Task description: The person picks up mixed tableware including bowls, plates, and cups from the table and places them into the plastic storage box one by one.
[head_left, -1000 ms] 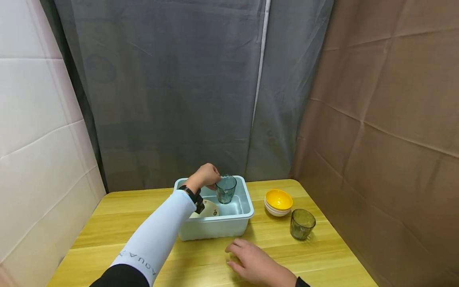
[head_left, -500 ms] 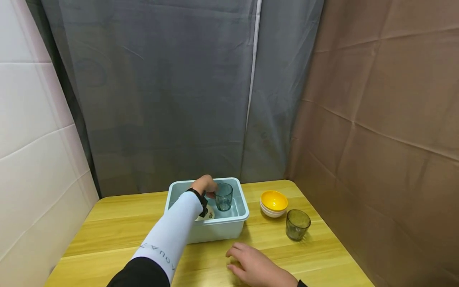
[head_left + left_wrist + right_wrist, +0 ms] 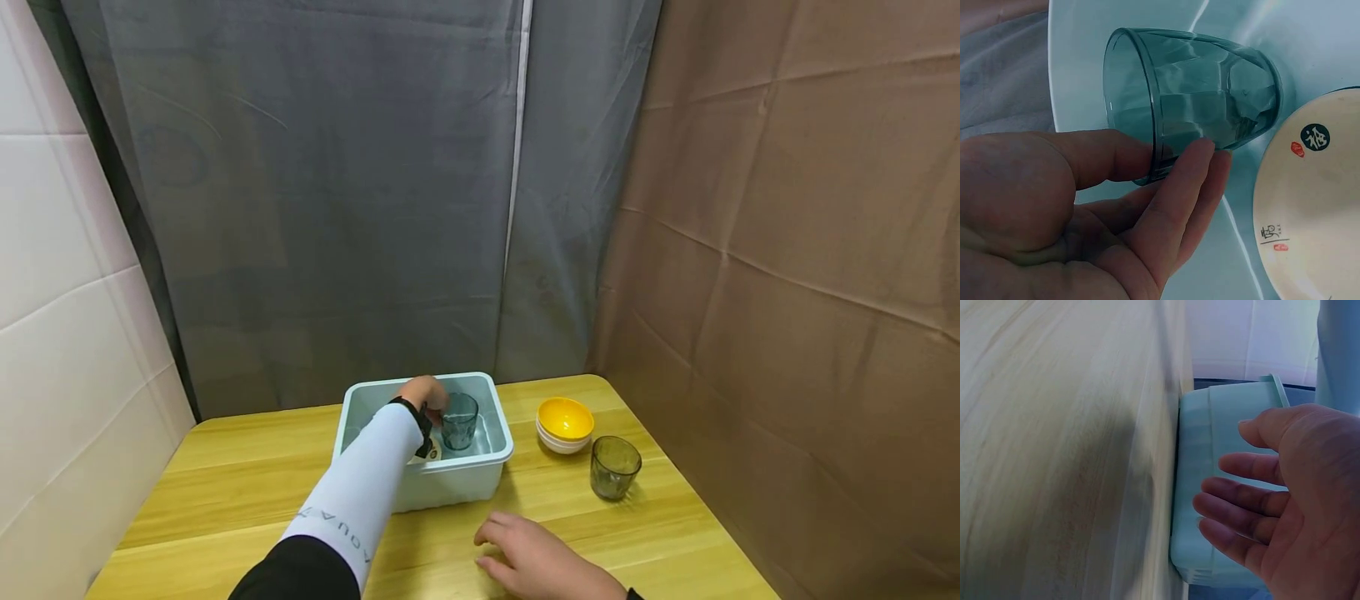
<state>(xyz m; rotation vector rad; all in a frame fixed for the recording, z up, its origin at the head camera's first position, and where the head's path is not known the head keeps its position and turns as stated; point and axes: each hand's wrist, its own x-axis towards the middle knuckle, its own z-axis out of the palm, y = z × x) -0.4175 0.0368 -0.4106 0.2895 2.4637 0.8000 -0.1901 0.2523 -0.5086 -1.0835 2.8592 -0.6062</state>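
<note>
In the left wrist view, my left hand pinches the rim of a bluish-green faceted drinking glass, thumb at its mouth and fingers along its outer wall. The glass stands upright inside a pale blue plastic tub, its base close to the tub's floor. A cream plate with dark and red printed characters lies beside it, partly covered by my forearm in the head view. My right hand hovers over the wooden table in front of the tub, fingers loosely bent and holding nothing.
Right of the tub, a yellow bowl sits in white bowls. An olive-tinted glass stands just in front of them. The wooden table is bordered by a grey curtain behind and a brown one at right.
My left hand has lowered the bluish-green glass deeper into the tub. The right hand has stayed almost where it was. The head view has shifted slightly.
</note>
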